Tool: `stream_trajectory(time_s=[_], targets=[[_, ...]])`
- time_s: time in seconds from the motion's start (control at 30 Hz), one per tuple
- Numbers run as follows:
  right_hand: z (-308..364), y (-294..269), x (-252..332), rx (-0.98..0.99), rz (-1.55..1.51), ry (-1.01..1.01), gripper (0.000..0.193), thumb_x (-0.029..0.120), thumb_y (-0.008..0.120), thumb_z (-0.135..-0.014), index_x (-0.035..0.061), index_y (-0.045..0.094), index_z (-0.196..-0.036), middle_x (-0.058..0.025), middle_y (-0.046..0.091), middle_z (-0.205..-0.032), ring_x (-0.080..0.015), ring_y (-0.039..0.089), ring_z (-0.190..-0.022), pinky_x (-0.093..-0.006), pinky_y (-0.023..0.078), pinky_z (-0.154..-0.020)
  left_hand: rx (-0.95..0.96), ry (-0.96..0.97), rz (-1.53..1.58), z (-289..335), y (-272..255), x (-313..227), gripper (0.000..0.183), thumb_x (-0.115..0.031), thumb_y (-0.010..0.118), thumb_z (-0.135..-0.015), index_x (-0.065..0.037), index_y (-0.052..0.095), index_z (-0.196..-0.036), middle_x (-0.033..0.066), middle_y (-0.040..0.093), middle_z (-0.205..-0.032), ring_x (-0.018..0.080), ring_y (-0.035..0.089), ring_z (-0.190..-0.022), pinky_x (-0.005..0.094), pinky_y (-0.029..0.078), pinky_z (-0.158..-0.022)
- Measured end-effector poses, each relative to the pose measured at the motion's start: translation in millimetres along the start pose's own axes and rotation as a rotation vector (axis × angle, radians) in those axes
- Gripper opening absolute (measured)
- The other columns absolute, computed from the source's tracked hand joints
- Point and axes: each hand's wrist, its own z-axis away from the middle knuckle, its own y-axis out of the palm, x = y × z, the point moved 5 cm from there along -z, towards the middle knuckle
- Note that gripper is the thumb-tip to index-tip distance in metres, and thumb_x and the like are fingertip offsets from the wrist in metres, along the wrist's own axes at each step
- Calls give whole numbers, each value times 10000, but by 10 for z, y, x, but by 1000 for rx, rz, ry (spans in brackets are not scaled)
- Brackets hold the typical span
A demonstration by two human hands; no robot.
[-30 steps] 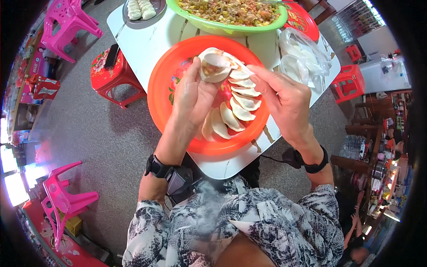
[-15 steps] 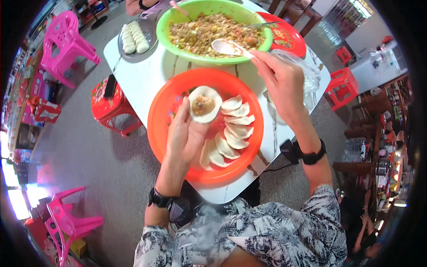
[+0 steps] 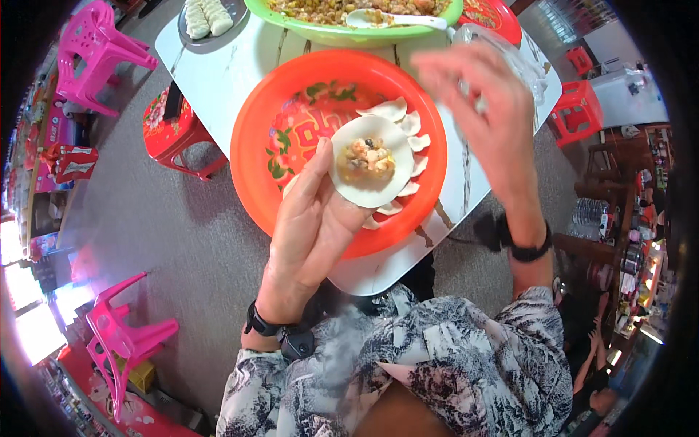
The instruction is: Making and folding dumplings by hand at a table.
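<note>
- Head view, hands: the left hand (image 3: 309, 218) holds one round dough wrapper (image 3: 375, 192) from beneath and along its left side, thumb at the edge; one mound of filling (image 3: 370, 162) sits in its middle. The right hand (image 3: 488, 95) grasps nothing; it is blurred, fingers loosely bent, in the air beyond the tray's right edge.
- Head view, where it is: the wrapper is flat and unfolded, raised over the round orange-red tray (image 3: 245, 138), in front of some of the dumplings (image 3: 384, 109).
- Head view, handling: the wrapper should be light, soft and limp, easily stretched or torn, and the moist filling may make it slippery. The bare rim is the place to take hold, with the palm supporting the weight in the middle.
- Head view, counts: one tray; at least seven folded dumplings curving along its right side, others perhaps hidden by the left hand; one green bowl (image 3: 324, 33) of chopped filling; one white spoon (image 3: 397, 20) lying across the bowl's near edge; two rows of pale dough pieces (image 3: 207, 18) on one grey plate (image 3: 238, 16); one clear plastic bag (image 3: 530, 71) near the right hand, its contents hard to make out.
</note>
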Motion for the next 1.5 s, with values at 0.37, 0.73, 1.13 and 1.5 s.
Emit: stream_trajectory(time_s=[0.37,0.73,1.13,1.5], targets=[[750,130,401,33,-262,256,221,-53,721,-765,42,724,-964,-55,646,-852,-100,596,-710,-217,444,-552,-103,-81,-59,-19,-135,255,456,-300,382,-1037,30,405,-1352,148,523,-1317,255,526,-1214,433,432,-1044],[676,147,483,45,-16,96,380,147,801,-683,98,681,-1040,-49,608,-1028,-241,550,-922,-349,465,-802,-66,-105,-189,-41,-220,312,427,-303,395,-1032,-6,422,-1338,130,517,-1311,242,537,-1174,427,447,-987],[746,323,476,28,-33,99,249,84,759,-686,88,618,-891,-51,596,-1001,-270,552,-906,-360,485,-751,62,-123,56,-29,-270,350,399,-277,408,-1023,10,439,-1299,133,542,-1263,239,556,-1138,399,455,-978],[757,219,461,128,-265,214,303,61,757,-718,67,670,-1009,-68,617,-1034,-241,591,-973,-326,497,-792,230,-165,97,-14,-335,291,430,-304,384,-1029,15,430,-1315,129,530,-1296,241,534,-1186,435,405,-1051]])
